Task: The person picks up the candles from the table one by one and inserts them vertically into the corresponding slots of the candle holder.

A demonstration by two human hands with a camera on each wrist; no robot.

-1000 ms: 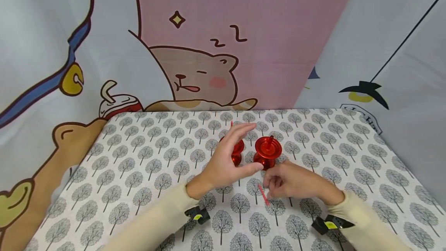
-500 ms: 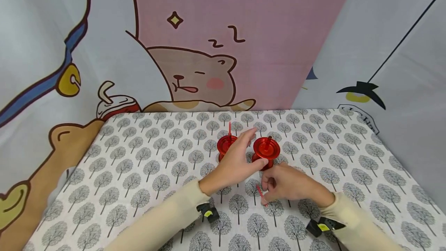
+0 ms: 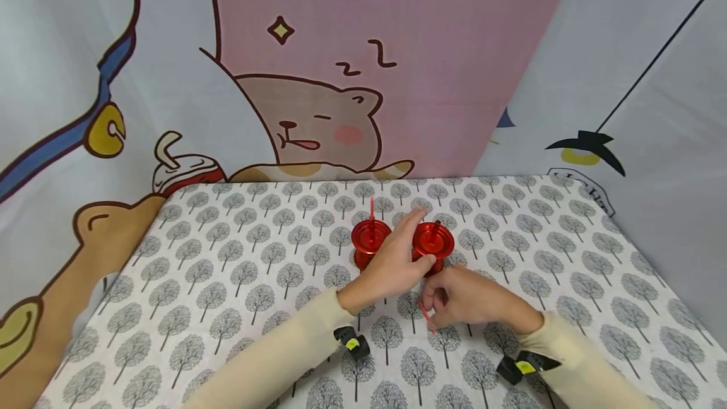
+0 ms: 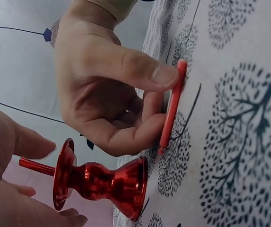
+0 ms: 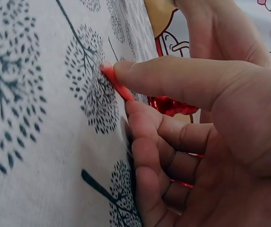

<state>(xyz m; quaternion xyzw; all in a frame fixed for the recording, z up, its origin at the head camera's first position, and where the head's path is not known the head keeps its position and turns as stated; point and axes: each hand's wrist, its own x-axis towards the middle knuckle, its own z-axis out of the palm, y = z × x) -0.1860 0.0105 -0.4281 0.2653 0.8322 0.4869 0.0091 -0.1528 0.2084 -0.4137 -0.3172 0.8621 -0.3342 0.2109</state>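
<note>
- My R grip (image 3: 462, 295) is clamped on a thin red candle (image 4: 173, 106): thumb nr one end, curled fingertips along the rest.
- Candle's right down by the tabletop (image 3: 227, 308), nearer me than both holders; can't tell if it's touching the cloth or just above.
- One end of it narrows to a small tip, seen from L wrist cam.
- My L grip (image 3: 394, 264) is spread, thumb and fingers apart, around the dish of the R-side candle holder (image 3: 434, 242); can't tell if skin meets metal.
- That holder's shiny red, upright, w/ a wide dish, a waisted stem, a flared foot, & a short red tube (image 4: 37, 167) rising from the dish.
- L-side candle holder (image 3: 362, 245), same shiny red, stands just beside it, partly hidden behind my L grip; a second candle (image 3: 372, 209) sticks straight up from it.
- Tabletop's covered in white cloth w/ a grey tree print.
- Cream sleeves on both arms, black strap w/ a yellow mark at L wrist (image 3: 352, 343) & R wrist (image 3: 525, 367).
- Behind: a hanging sheet w/ a sleeping cartoon bear (image 3: 318, 125) on pink & white.
</note>
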